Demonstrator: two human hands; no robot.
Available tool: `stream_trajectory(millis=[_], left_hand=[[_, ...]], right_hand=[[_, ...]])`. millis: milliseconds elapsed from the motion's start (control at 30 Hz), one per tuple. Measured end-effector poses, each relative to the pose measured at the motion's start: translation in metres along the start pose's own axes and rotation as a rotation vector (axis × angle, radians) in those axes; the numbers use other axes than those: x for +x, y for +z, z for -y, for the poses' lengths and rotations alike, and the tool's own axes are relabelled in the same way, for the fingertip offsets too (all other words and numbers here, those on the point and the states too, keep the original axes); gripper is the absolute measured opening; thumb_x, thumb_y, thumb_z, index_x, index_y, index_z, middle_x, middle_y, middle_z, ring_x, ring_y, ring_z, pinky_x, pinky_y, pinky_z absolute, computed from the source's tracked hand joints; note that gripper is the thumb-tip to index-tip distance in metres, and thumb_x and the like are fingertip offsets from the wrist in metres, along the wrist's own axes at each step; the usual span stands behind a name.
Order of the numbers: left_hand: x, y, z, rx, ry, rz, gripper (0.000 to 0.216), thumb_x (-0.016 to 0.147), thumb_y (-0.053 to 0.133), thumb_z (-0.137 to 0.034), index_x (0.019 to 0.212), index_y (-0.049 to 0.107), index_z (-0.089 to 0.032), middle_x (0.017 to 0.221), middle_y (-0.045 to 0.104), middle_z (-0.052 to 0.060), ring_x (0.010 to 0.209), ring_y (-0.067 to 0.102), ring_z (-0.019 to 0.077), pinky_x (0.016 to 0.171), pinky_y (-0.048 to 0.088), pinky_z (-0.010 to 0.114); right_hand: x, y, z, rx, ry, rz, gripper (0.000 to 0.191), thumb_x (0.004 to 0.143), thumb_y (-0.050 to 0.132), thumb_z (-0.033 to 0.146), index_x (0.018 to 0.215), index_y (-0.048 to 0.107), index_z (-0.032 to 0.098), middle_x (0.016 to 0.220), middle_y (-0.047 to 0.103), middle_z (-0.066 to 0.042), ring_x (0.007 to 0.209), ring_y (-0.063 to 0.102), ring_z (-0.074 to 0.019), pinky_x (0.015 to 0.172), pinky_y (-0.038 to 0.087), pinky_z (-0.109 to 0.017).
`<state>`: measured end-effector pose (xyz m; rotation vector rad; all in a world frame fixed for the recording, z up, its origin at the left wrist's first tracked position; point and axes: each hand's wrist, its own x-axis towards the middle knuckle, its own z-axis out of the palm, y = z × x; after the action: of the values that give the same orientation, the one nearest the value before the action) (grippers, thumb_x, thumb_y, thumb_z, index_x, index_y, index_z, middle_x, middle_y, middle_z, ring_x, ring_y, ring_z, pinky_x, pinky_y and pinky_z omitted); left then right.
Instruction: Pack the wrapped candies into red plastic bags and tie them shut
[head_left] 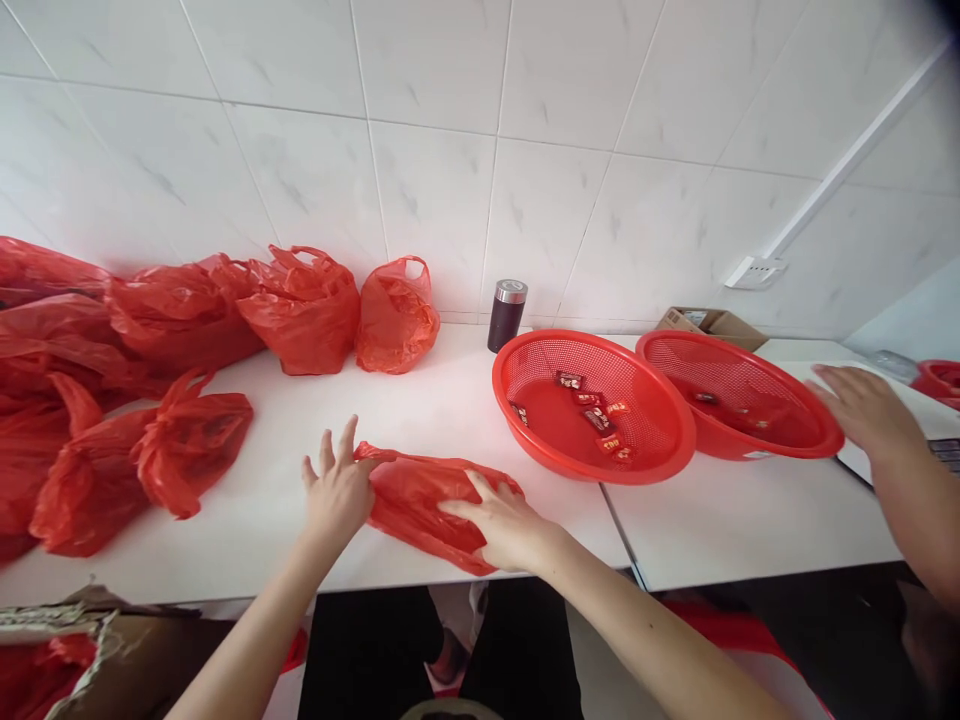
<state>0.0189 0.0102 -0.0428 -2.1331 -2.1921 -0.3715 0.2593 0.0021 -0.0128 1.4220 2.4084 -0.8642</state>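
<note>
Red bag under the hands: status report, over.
Left hand at left end, right hand on right part of the red bag. Bag lying on white table. Nearer red basket off to the right, not over it.

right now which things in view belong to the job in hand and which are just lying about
Seemingly in the job:
red plastic bag, touched by left hand and right hand
nearer red colander
wrapped candies

Seemingly just lying about:
dark tumbler with silver lid
cardboard box by the wall
</note>
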Motion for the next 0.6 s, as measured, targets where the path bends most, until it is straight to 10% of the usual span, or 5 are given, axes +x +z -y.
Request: stream_trajectory(millis=[167,333,433,600], left_hand=[[-0.004,-0.015,0.012,-0.211,0.038,0.193,0.052,0.081,0.041,-0.008,0.116,0.070,-0.034,0.150,0.038,0.007,0.123,0.051,0.0319,0.089,0.050,0.043],[-0.018,-0.022,0.009,-0.550,0.072,0.326,0.042,0.086,0.049,-0.030,0.124,0.064,-0.037,0.137,0.052,0.003,0.104,0.064,0.0237,0.084,0.053,0.033],[-0.023,-0.026,0.005,-0.663,0.042,0.370,0.047,0.085,0.053,-0.034,0.131,0.057,-0.038,0.128,0.061,0.001,0.113,0.061,0.0247,0.095,0.049,0.034],[-0.025,-0.025,0.002,-0.796,-0.049,0.390,0.054,0.079,0.062,-0.037,0.132,0.057,-0.036,0.129,0.063,0.001,0.119,0.058,0.0270,0.099,0.047,0.036]], right_hand=[[-0.009,-0.014,-0.001,-0.114,0.012,-0.090,0.057,0.074,0.067,0.017,0.130,0.060,0.021,0.155,0.026,-0.017,0.136,0.034,-0.0409,0.106,0.032,-0.051],[-0.030,-0.079,-0.016,0.183,-0.273,-0.408,0.032,0.090,0.053,0.040,0.117,0.065,0.025,0.133,0.057,-0.007,0.114,0.058,-0.0201,0.098,0.043,-0.034],[-0.018,-0.123,-0.044,0.119,-0.131,-0.602,0.032,0.098,0.037,0.034,0.121,0.057,0.024,0.116,0.064,-0.005,0.104,0.060,-0.0159,0.091,0.045,-0.030],[0.033,-0.126,-0.088,-0.171,0.077,-0.235,0.045,0.075,0.069,0.027,0.119,0.060,0.025,0.118,0.059,-0.009,0.096,0.061,-0.0233,0.077,0.047,-0.031]])
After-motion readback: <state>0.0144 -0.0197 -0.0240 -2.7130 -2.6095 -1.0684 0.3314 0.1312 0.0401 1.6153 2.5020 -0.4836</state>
